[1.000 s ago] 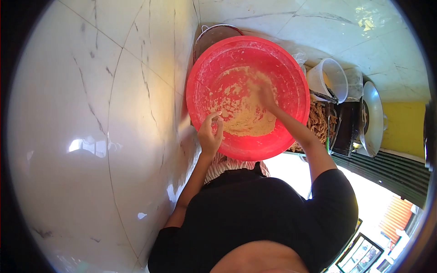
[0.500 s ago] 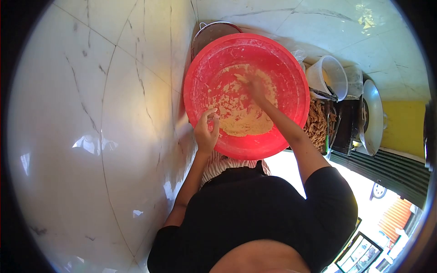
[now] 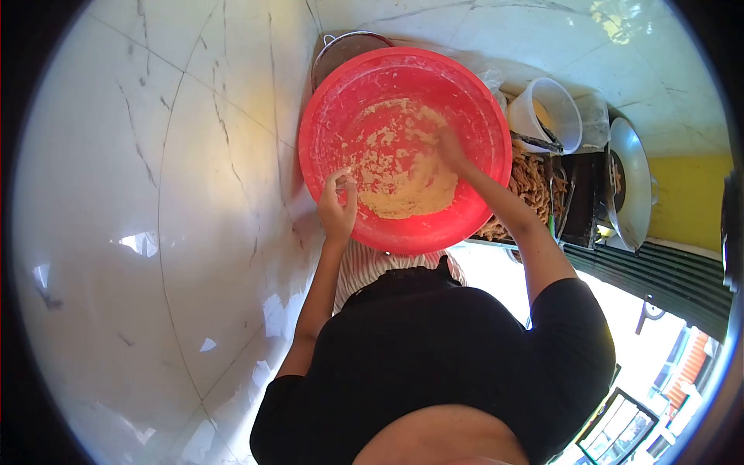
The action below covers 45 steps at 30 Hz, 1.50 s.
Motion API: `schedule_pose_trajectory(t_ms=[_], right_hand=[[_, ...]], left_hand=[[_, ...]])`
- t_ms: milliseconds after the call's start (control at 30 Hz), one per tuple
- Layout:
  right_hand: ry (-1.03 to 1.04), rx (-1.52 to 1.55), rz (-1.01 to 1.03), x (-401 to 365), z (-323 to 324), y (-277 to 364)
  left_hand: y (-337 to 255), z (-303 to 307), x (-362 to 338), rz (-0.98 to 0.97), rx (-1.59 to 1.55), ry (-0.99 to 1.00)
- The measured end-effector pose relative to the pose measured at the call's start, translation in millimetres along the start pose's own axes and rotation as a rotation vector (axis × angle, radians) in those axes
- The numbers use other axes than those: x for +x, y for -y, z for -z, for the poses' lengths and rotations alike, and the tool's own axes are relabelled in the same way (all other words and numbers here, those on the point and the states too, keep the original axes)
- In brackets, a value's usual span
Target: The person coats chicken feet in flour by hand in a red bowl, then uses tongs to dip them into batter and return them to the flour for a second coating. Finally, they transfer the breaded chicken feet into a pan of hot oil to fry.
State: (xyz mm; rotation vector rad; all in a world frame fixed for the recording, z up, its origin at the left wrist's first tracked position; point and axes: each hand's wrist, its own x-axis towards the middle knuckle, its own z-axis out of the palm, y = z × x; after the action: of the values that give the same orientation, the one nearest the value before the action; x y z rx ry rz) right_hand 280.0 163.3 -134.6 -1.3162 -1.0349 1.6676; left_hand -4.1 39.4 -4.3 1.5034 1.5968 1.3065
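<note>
Head view, red basin (image 3: 411,238), tub (image 3: 525,116) alongside

Holds the blurred right hand (image 3: 451,147) inside the red basin (image 3: 418,239), at the crumbly yellowish mixture (image 3: 411,198), and the half-curled left hand (image 3: 337,208) at its left edge.

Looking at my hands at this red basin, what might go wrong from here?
The right hand is blurred at the crumbly mixture; a brisk sweep might fling some out of the red basin. Brown pieces lie close beside the basin, so stray bits could land among them. The left hand is at the basin's near-left side, but I can't tell whether it grips; if not, the basin may slide.
</note>
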Motion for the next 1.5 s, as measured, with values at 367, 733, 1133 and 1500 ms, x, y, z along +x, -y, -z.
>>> schedule_pose_trajectory(t_ms=[367,733,1133,1500], right_hand=[[0.395,-1.148,0.406,-61,-50,-21],[0.102,-2.159,0.548,-80,-6,-27],[0.153,-1.045,0.292,-86,-151,-41],[0.527,-0.644,-0.466,-73,-143,9]], left_hand=[[-2,-4,1,0.010,-0.021,-0.075],[3,-6,0,-0.012,0.065,-0.094],[-2,-6,1,0.059,0.034,-0.127],[4,-6,-1,0.062,-0.027,-0.145]])
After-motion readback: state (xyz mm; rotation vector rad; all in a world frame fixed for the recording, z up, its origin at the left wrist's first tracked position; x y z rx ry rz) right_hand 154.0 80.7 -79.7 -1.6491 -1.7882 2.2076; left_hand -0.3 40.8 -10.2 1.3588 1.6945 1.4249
